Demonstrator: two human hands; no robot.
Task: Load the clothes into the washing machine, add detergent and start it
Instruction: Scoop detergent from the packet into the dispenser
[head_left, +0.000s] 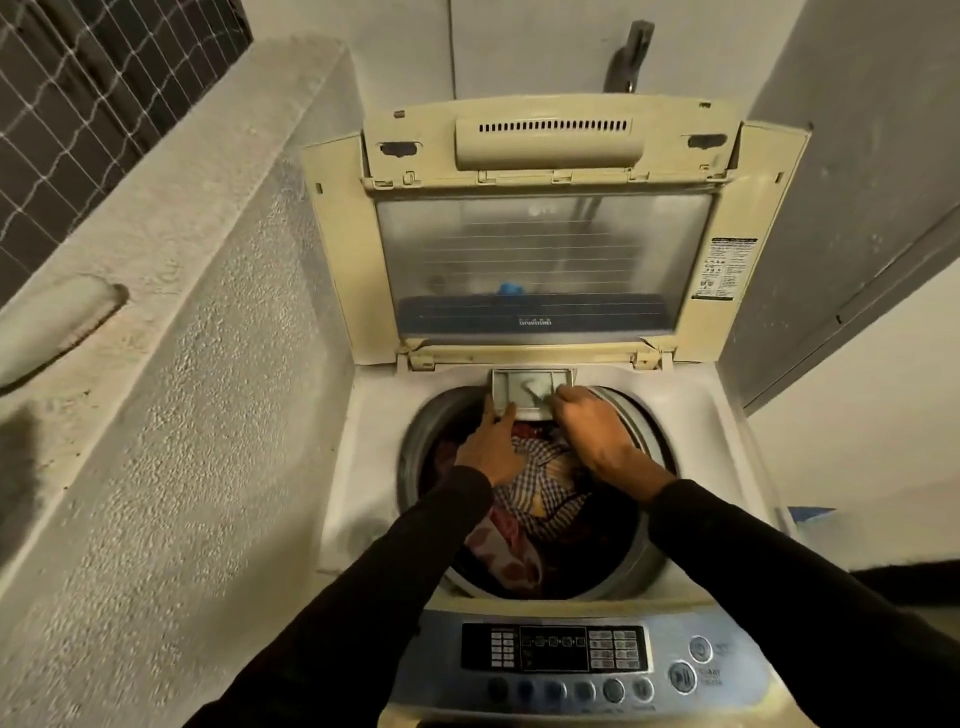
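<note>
A top-loading washing machine (363, 467) stands with its lid (540, 260) folded up against the wall. Clothes (540, 488) fill the drum, a checked cloth on top and a red-patterned piece at the left. At the drum's far rim a grey detergent drawer (524, 387) sticks out over the opening. My left hand (491, 441) touches the drawer's left front corner. My right hand (597, 431) has its fingers curled at the drawer's right front edge. Both arms wear black sleeves.
The control panel (556, 657) with buttons and a display lies at the near edge. A rough concrete ledge (182, 312) runs close along the left. A grey door (857, 208) stands at the right. A tap (631, 54) juts from the back wall.
</note>
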